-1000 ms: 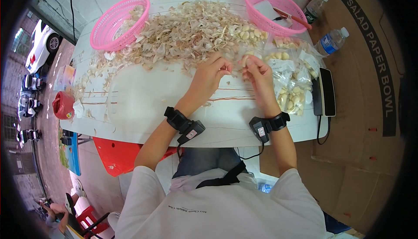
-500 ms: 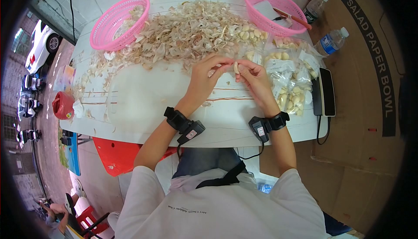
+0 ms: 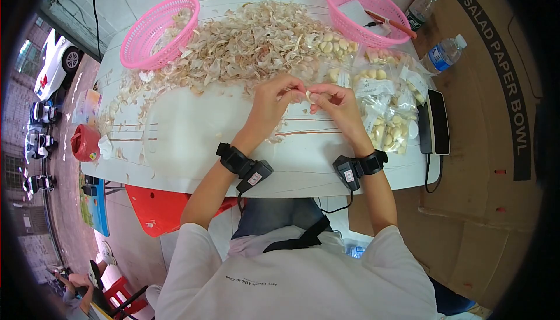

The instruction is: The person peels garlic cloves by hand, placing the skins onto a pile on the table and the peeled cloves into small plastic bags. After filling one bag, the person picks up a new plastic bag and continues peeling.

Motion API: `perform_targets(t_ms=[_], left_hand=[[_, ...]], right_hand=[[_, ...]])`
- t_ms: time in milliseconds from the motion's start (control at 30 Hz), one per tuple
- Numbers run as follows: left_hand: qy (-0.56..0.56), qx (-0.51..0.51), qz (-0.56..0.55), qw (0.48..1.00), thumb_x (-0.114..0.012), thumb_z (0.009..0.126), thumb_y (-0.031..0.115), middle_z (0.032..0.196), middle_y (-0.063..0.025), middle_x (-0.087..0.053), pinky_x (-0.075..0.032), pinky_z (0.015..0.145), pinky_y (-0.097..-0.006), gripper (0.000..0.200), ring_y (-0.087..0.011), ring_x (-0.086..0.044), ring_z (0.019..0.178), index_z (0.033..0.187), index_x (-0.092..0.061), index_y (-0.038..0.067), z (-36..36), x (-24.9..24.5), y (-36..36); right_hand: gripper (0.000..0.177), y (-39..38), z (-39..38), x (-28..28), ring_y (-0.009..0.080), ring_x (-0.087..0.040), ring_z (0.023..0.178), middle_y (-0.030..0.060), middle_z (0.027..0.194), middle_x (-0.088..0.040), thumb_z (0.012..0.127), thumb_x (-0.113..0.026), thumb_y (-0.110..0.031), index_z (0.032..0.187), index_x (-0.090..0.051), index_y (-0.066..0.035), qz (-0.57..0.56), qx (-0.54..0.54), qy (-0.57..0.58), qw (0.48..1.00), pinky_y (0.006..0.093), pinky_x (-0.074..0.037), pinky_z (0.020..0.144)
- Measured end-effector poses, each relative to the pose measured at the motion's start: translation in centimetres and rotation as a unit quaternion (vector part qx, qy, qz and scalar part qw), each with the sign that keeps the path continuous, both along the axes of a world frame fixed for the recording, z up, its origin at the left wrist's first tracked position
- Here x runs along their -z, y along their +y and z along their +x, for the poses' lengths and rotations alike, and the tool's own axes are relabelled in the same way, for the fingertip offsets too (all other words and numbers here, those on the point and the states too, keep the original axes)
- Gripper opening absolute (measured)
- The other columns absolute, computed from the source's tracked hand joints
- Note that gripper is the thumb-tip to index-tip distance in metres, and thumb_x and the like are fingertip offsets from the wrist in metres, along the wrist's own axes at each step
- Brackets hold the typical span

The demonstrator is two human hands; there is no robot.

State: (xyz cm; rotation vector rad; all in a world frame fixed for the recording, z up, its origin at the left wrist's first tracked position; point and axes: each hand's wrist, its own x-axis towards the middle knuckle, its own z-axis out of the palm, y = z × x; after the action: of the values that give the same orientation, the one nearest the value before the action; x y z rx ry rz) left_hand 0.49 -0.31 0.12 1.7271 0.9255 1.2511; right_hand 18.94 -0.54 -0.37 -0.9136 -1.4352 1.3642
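A small pale garlic clove point(image 3: 308, 95) is pinched between my two hands above the white table point(image 3: 303, 168). My left hand point(image 3: 276, 99) closes its thumb and fingertips on the clove's left side. From the right, my right hand point(image 3: 337, 105) grips the same clove with thumb and index finger. Behind the hands spreads a large heap of garlic skins point(image 3: 251, 43). Peeled cloves point(image 3: 338, 46) lie at the heap's right end. Clear bags of peeled cloves point(image 3: 396, 133) sit just right of my right hand.
Pink baskets stand at the back left point(image 3: 143, 43) and back right point(image 3: 356, 28). Two plastic bottles point(image 3: 444, 55), a black device point(image 3: 434, 124) and a large cardboard box point(image 3: 478, 145) are on the right. A red bag point(image 3: 85, 142) sits at the left edge. A seated person shows at lower left.
The clove and the fingertips around it have moved slightly left and down. My right index finger now lies more level, and the clove's tilt has changed.
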Motion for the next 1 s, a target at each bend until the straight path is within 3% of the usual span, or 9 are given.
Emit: perform_targets(t_ms=[133, 200, 333, 467, 700, 767, 933, 1000], left_hand=[[-0.023, 0.005, 0.002, 1.000, -0.059, 0.079, -0.003, 0.079, -0.0081, -0.058, -0.048, 0.062, -0.0253, 0.006, -0.0133, -0.058, 0.070, 0.085, -0.058, -0.003, 0.2, 0.0, 0.0], [0.011, 0.025, 0.010, 1.000, -0.048, 0.082, -0.010, 0.085, -0.0061, -0.057, -0.051, 0.069, -0.0251, 0.013, -0.0127, -0.060, 0.076, 0.089, -0.056, -0.003, 0.0, 0.0, 0.2], [0.013, 0.026, 0.012, 1.000, -0.048, 0.080, -0.010, 0.083, -0.0062, -0.055, -0.051, 0.068, -0.0247, 0.013, -0.0129, -0.059, 0.075, 0.087, -0.055, -0.003, 0.1, -0.1, 0.1], [0.030, 0.023, 0.055, 0.998, -0.052, 0.079, -0.010, 0.079, -0.0079, -0.054, -0.046, 0.065, -0.0266, 0.012, -0.0160, -0.056, 0.073, 0.086, -0.054, -0.002, 0.8, 0.3, 0.1], [0.073, 0.047, 0.052, 0.995, -0.056, 0.079, -0.008, 0.079, -0.0100, -0.054, -0.044, 0.066, -0.0297, 0.012, -0.0207, -0.054, 0.074, 0.088, -0.053, -0.001, 0.7, 0.1, 0.0], [0.083, 0.040, 0.048, 0.995, -0.057, 0.079, -0.007, 0.078, -0.0090, -0.055, -0.044, 0.067, -0.0282, 0.010, -0.0188, -0.055, 0.074, 0.087, -0.054, -0.001, 0.6, 0.1, -0.1], [0.075, 0.023, 0.007, 0.997, -0.058, 0.080, -0.004, 0.081, -0.0095, -0.059, -0.043, 0.070, -0.0269, 0.006, -0.0183, -0.058, 0.076, 0.085, -0.060, -0.001, 0.6, 0.0, -0.2], [0.076, -0.037, 0.079, 0.993, -0.058, 0.081, -0.003, 0.082, -0.0126, -0.061, -0.046, 0.070, -0.0315, 0.008, -0.0249, -0.059, 0.077, 0.085, -0.064, -0.001, 0.5, 0.2, 0.0]], right_hand=[[0.017, 0.1, 0.1, 0.2, 0.0114, -0.064, 0.066, 0.0076, 0.084, -0.067, 0.086, -0.061, -0.004, 0.101, -0.064, 0.003, 0.002, -0.006, -0.017, 1.000, 0.0235, -0.052, 0.064], [0.017, 0.1, 0.1, 0.3, 0.0117, -0.064, 0.066, 0.0079, 0.085, -0.067, 0.086, -0.061, -0.004, 0.101, -0.064, 0.003, 0.002, -0.008, -0.016, 1.000, 0.0235, -0.052, 0.064], [0.020, 0.2, 0.0, 0.8, 0.0135, -0.065, 0.068, 0.0078, 0.084, -0.066, 0.088, -0.060, -0.008, 0.104, -0.062, 0.003, -0.012, 0.004, 0.029, 0.999, 0.0235, -0.052, 0.065], [0.027, -0.2, -0.1, 0.6, 0.0123, -0.063, 0.072, 0.0056, 0.083, -0.063, 0.090, -0.060, -0.013, 0.111, -0.059, 0.003, -0.075, 0.084, 0.109, 0.988, 0.0223, -0.050, 0.069], [0.029, 0.3, 0.4, 1.0, 0.0084, -0.054, 0.073, 0.0017, 0.083, -0.060, 0.092, -0.058, -0.017, 0.115, -0.056, 0.002, -0.088, 0.078, 0.182, 0.976, 0.0212, -0.045, 0.068], [0.027, 0.8, 1.0, 1.3, 0.0082, -0.054, 0.075, 0.0006, 0.084, -0.058, 0.093, -0.056, -0.019, 0.112, -0.056, 0.000, -0.067, 0.071, 0.277, 0.956, 0.0211, -0.045, 0.069], [0.026, 1.2, 2.0, 1.0, 0.0086, -0.055, 0.077, 0.0011, 0.088, -0.057, 0.094, -0.055, -0.019, 0.113, -0.055, 0.000, -0.100, 0.116, 0.302, 0.941, 0.0222, -0.045, 0.070], [0.027, 1.1, 1.9, 1.0, 0.0088, -0.055, 0.078, 0.0015, 0.089, -0.057, 0.094, -0.055, -0.018, 0.114, -0.054, 0.000, -0.100, 0.102, 0.292, 0.946, 0.0226, -0.046, 0.070]])
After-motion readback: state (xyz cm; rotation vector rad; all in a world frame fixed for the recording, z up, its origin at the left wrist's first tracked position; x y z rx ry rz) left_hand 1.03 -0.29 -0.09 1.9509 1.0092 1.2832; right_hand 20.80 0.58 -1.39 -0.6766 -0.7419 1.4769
